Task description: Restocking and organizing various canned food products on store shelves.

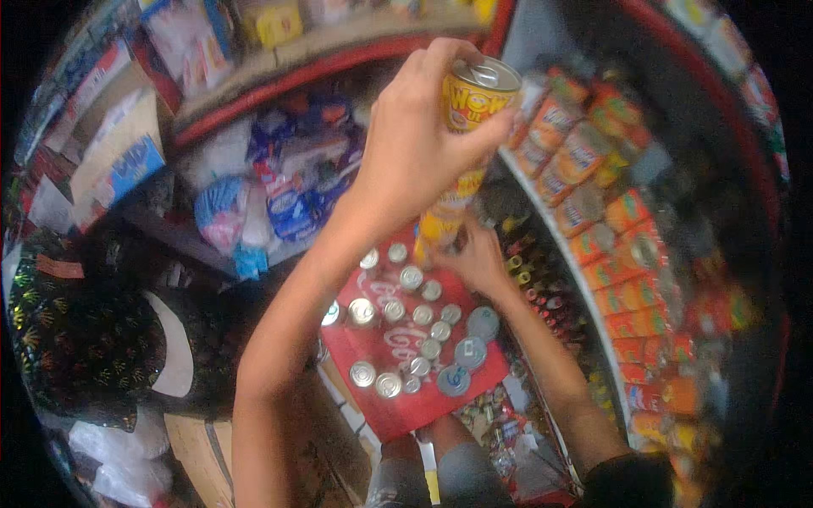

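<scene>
Nearest to us, above the far edge of the red table (pixel 405 416), the left hand (pixel 421 118) has its grip closed around the top yellow can (pixel 479 100), thumb and fingers on opposite sides of the wall, with the pull-tab lid exposed. Beneath it, over the far part of the red table, we see more yellow in a column ending in the lower yellow can (pixel 442 223); whether these cans touch one another we cannot tell through the blur. The right hand (pixel 479 261) appears to cup that lower can, its grip narrowed about the can's side above the table's far right portion.

On the red table itself we count many silver-lidded cans (pixel 362 311), spread singly and in short rows, with three wider grey-lidded cans (pixel 471 351) along its right side. We judge these to be already set down, whereas the yellow column remains in the hands, not yet released; how many cans are left to place, the view does not show.

To the right of the red table stand dark bottles (pixel 542 296), and beyond them a shelf of orange packets (pixel 631 254). To its left lies black patterned fabric (pixel 93 356); farther off, beyond its far edge, are blue packets (pixel 292 213).
</scene>
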Motion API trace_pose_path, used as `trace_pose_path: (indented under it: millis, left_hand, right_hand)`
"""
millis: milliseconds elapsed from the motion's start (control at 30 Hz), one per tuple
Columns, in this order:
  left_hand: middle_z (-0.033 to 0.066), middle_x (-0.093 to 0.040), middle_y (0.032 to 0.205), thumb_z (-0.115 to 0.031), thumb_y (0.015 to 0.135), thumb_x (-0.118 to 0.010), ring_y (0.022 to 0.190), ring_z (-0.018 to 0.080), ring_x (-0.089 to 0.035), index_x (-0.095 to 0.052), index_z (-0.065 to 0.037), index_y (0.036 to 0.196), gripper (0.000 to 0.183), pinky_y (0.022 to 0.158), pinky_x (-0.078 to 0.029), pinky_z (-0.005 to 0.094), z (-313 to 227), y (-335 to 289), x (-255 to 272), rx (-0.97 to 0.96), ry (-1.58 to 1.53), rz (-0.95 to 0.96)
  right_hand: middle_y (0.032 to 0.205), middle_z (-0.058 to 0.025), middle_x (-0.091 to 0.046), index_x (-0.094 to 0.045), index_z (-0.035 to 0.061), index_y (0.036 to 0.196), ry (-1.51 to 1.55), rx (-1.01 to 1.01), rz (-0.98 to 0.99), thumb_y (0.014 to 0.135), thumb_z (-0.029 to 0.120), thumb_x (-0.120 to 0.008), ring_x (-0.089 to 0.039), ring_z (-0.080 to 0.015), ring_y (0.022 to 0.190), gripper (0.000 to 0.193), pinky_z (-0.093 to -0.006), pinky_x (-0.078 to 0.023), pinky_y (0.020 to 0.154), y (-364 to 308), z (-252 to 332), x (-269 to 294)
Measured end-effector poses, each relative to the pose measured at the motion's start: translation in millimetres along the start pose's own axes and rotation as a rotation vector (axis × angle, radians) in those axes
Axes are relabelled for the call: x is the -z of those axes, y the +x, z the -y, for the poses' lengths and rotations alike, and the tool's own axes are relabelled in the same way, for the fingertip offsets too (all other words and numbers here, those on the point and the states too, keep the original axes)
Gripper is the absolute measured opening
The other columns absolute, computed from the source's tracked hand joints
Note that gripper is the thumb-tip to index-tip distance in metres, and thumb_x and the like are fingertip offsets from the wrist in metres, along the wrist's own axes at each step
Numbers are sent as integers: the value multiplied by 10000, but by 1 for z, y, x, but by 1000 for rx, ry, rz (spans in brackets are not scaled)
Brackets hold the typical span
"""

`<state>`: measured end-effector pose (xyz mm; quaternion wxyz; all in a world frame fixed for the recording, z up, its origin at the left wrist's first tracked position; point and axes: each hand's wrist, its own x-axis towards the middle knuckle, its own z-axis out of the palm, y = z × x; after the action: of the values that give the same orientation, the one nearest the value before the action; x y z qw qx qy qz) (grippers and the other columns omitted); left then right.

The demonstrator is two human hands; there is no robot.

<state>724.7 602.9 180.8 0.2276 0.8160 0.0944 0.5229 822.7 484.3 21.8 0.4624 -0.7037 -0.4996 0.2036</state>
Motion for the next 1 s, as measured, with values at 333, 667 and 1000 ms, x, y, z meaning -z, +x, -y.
trace_pose_path:
  millis: [333, 667, 1000]
  left_hand:
    - [122, -570, 1070, -115, 794, -685, 979, 157, -585, -400, -4, 1236, 538, 788, -515, 306, -289, 130, 60, -271, -506, 37]
    - [252, -485, 1167, -171, 804, -668, 1019, 311, -579, -311, -40, 1371, 683, 839, -504, 383, -541, 187, 92, -635, -1101, 43]
    - [252, -497, 1237, -273, 787, -682, 1050, 283, -573, -247, 16, 1416, 817, 850, -494, 351, -752, 308, 76, -613, -978, -52]
  right_hand:
    - [985, -197, -654, -515, -42, 1145, -259, 117, -257, 657, 319, -781, -653, -310, 931, 663, -385, -507, 805, -194, 242, 198]
    - [998, -114, -659, -514, -10, 1177, -444, 240, -716, 693, 283, -772, -630, -179, 923, 622, -325, -490, 833, -376, 432, 294]
    - [957, -93, -645, -608, -19, 1084, -479, 217, -830, 739, 370, -681, -629, -147, 807, 525, -308, -511, 705, -446, 576, 443]
